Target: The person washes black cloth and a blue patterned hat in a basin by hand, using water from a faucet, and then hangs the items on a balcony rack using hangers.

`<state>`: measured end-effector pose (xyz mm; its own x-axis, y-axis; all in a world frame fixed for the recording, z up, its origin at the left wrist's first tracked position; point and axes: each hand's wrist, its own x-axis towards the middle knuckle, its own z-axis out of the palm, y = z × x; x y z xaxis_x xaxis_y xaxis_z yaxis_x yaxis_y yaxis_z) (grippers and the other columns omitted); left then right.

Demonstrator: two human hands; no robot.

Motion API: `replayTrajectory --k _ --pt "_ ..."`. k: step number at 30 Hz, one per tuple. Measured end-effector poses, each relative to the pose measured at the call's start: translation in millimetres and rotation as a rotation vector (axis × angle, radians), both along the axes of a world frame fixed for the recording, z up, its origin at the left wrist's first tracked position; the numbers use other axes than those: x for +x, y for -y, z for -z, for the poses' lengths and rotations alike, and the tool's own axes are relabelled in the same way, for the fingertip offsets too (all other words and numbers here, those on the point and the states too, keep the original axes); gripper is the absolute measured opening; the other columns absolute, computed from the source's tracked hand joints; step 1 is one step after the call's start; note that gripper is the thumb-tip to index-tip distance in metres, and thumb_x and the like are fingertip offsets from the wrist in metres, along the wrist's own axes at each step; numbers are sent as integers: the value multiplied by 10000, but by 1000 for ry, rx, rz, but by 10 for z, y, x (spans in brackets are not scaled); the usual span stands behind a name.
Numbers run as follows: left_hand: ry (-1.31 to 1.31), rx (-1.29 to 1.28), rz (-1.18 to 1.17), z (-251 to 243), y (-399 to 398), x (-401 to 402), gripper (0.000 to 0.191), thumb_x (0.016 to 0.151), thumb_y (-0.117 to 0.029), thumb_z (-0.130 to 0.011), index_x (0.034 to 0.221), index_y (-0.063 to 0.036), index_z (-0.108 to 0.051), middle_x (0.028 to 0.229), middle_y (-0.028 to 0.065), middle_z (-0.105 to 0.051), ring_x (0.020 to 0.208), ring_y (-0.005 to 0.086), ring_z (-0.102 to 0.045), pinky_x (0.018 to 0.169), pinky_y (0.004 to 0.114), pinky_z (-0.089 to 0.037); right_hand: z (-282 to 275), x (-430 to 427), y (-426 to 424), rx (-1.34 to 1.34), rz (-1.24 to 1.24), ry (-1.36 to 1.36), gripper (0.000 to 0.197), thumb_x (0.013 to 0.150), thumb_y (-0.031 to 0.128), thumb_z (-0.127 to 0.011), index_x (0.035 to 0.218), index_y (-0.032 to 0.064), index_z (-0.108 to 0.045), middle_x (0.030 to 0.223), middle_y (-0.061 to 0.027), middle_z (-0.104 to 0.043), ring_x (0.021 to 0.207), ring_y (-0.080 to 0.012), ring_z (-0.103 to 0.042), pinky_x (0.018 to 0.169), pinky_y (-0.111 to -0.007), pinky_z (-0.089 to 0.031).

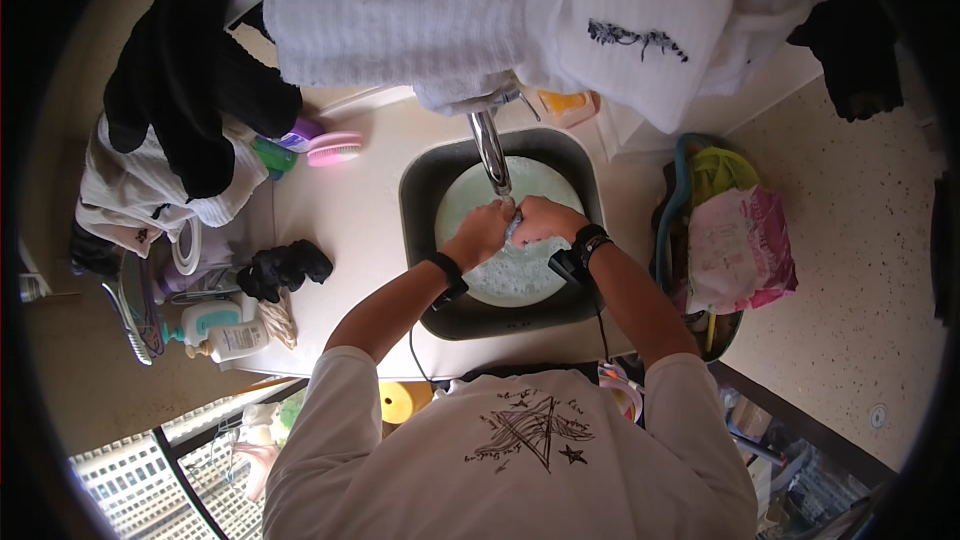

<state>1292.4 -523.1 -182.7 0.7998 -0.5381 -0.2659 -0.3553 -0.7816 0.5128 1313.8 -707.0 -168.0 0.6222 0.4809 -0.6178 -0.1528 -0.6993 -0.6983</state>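
Note:
My left hand (478, 232) and my right hand (550, 220) meet just below the spout of a chrome faucet (489, 146). Both are closed on a small, wet, greyish cloth (514, 226), mostly hidden inside my fists. Beneath them a round, pale basin (452, 199) of cloudy, sudsy water (517, 270) sits in a dark sink (442, 321). Black bands circle both wrists; a dark device hangs at the right one, and cables run down from both.
White towels or garments (397, 15) hang overhead, close to the faucet. On the left counter lie a pink scrub brush (334, 148), a black bunched cloth (285, 270) and pump bottles (234, 340). A pink-and-white package (739, 251) rests in a container at right.

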Motion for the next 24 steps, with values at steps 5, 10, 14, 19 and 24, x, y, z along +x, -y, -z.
replayTrajectory --k 5,10,14,19,24 --pt "552 -167 200 -167 35 -65 471 786 -124 -709 1220 -51 -540 930 181 -674 961 392 -631 780 502 -521 19 18 93 169 171 -346 208 681 161 -769 622 61 -596 545 -1 -469 420 -100 -336 402 -280 -235" --pt "304 -193 74 -31 -27 60 336 758 -154 -723 1073 -77 -638 999 156 -650 888 384 -643 737 459 -530 84 -130 100 484 479 -314 482 702 116 -770 1154 36 -621 769 -81 -629 552 -164 -556 481 -302 -403" --pt "-227 -290 -117 -19 -59 175 199 771 -142 -733 946 -56 -691 937 122 -679 817 336 -653 689 397 -525 198 -365 13 436 332 645 859 681 93 -795 1457 49 -429 1370 -248 -511 1256 -322 -549 924 -407 -488" --pt "-1021 -723 -331 -242 -93 188 245 710 0 -755 943 -34 -685 914 47 -637 785 164 -594 660 329 -517 -273 -608 -79 15 -100 1056 782 693 66 -768 1423 86 -489 1285 -207 -551 1189 -371 -553 903 -409 -499" --pt "-1029 -338 -92 -335 103 166 239 695 -52 -742 922 -27 -672 846 84 -642 742 181 -603 638 356 -532 189 -599 -61 -73 -46 1101 559 646 196 -819 1146 36 -626 1032 -125 -617 896 -318 -623 739 -431 -549"
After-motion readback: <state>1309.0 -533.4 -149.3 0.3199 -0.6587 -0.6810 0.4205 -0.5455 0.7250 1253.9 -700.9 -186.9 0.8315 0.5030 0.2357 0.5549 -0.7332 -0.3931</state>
